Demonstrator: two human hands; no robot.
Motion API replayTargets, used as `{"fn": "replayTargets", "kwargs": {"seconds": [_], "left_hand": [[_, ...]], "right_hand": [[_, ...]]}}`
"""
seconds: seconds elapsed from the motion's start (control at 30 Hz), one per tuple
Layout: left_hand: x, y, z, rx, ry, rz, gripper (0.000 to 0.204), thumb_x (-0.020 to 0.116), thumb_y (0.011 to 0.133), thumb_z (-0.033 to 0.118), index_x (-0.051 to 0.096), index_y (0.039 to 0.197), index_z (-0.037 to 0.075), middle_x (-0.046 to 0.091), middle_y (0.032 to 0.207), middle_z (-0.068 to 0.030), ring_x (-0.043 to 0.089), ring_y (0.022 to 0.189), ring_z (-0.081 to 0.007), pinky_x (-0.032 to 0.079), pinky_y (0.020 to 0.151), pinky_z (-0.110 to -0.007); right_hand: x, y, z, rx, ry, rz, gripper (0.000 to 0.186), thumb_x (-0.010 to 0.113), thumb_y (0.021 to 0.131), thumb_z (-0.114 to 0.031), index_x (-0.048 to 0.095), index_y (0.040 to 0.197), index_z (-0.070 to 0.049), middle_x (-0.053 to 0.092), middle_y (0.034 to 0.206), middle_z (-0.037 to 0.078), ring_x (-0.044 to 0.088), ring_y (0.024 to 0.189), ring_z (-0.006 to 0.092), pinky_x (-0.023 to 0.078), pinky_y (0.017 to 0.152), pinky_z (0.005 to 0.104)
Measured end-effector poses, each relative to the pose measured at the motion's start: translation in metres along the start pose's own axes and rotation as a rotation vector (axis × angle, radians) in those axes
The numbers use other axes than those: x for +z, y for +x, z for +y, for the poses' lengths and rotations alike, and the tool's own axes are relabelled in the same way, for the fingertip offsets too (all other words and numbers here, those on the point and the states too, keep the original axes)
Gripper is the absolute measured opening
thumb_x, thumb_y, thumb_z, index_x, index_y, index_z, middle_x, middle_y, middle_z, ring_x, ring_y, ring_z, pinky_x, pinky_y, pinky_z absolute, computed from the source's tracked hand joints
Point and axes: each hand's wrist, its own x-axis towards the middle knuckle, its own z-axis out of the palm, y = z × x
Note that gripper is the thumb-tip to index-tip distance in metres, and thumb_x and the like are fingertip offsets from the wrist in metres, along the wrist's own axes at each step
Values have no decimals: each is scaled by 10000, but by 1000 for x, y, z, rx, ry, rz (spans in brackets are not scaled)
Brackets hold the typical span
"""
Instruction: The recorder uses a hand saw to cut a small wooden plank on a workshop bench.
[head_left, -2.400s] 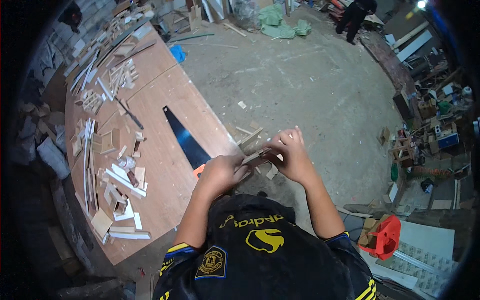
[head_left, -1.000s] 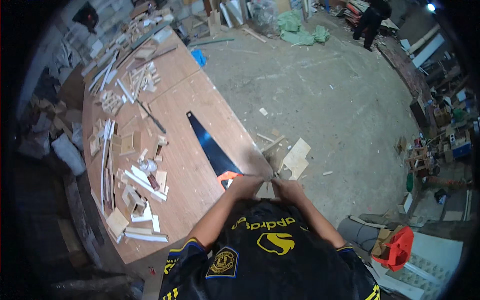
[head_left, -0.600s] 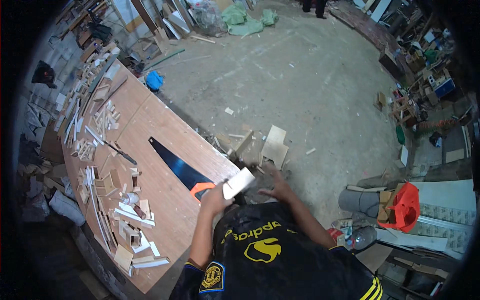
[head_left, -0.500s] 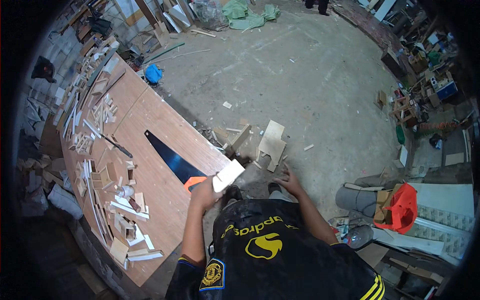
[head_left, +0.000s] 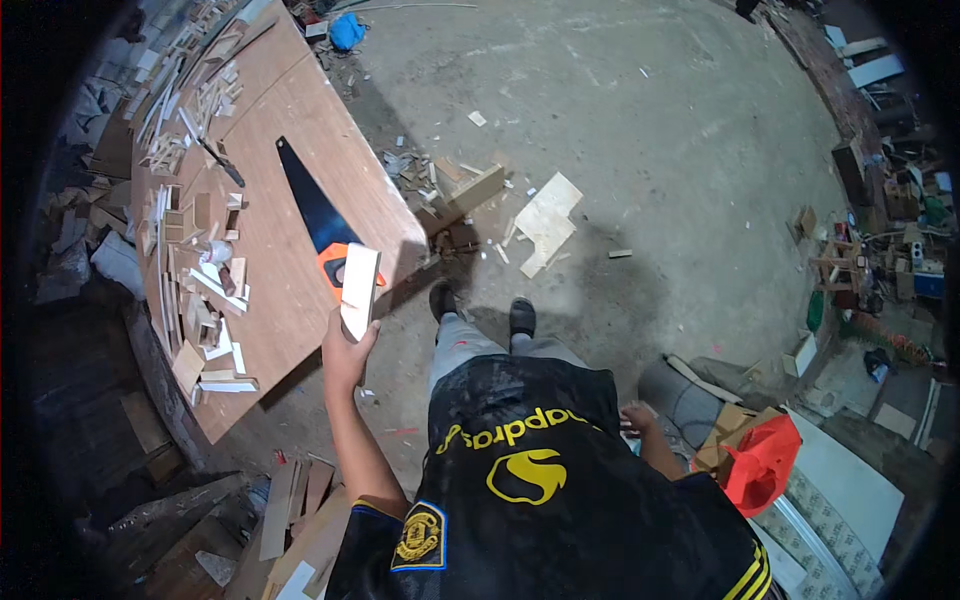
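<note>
In my left hand (head_left: 348, 352) is a short wooden block (head_left: 360, 288) with a pale, whitish face, gripped at its lower end. It is held up over the near right edge of the workbench (head_left: 290, 315). Just behind the block lies a handsaw (head_left: 310, 200) with a dark blade and an orange handle, partly covered by it. My right hand (head_left: 637, 418) hangs low by my right side, partly behind my shirt. Its fingers look loosely apart, and nothing shows in them.
Several small wood pieces (head_left: 205, 310) and strips line the bench's left side, with a dark-handled tool (head_left: 222, 165) near them. Plywood scraps (head_left: 548, 222) lie on the floor ahead. To my right are a grey roll (head_left: 672, 400), a red bag (head_left: 762, 465) and leaning boards (head_left: 850, 490).
I have turned and leaned back a little, so the bench sits higher in view. My left hand has tilted the block more upright. My right hand has dropped from in front to my side.
</note>
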Motion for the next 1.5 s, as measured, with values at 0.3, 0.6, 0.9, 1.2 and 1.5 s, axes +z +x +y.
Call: {"fn": "replayTargets", "kwargs": {"seconds": [0.3, 0.6, 0.9, 1.2, 1.5], "left_hand": [[30, -64, 14, -120, 114, -102, 537, 778, 726, 307, 561, 1095, -18, 653, 962, -219, 633, 910, -340, 480, 799, -404], [5, -73, 45, -4, 481, 236, 698, 796, 685, 291, 502, 1293, 118, 582, 1126, -128, 530, 1040, -356, 406, 865, -478], [-2, -95, 30, -69, 353, 352, 725, 803, 695, 325, 478, 1314, 134, 583, 1130, -152, 541, 1046, -357, 409, 884, -490], [-3, -71, -8, -30, 231, 315, 692, 800, 692, 322, 475, 1267, 113, 577, 1119, -157, 543, 1039, -377, 434, 847, -491], [-24, -15, -66, -40, -51, 273, 663, 806, 706, 230, 428, 1205, 12, 581, 1101, -218, 577, 1041, -364, 454, 896, -412]], "right_hand": [[61, -47, -219, -508, 9, -15, 357, 589, 928, -269, 507, 1255, -151, 645, 1012, 42, 638, 814, 178, 497, 678, 344], [82, -37, -256, -527, -157, -122, 426, 620, 904, -324, 496, 1267, -140, 646, 1034, 29, 648, 844, 185, 494, 665, 368], [88, -22, -208, -247, -554, -67, 323, 648, 871, -307, 581, 1137, -137, 624, 955, 34, 595, 815, 222, 503, 713, 456], [136, -34, -265, -451, -405, -179, 294, 582, 927, -275, 544, 1195, -160, 659, 949, 15, 642, 713, 142, 494, 671, 426], [171, -47, -265, -492, -367, -105, 219, 602, 908, -283, 564, 1095, -176, 651, 883, -9, 635, 700, 147, 500, 628, 411]]}}
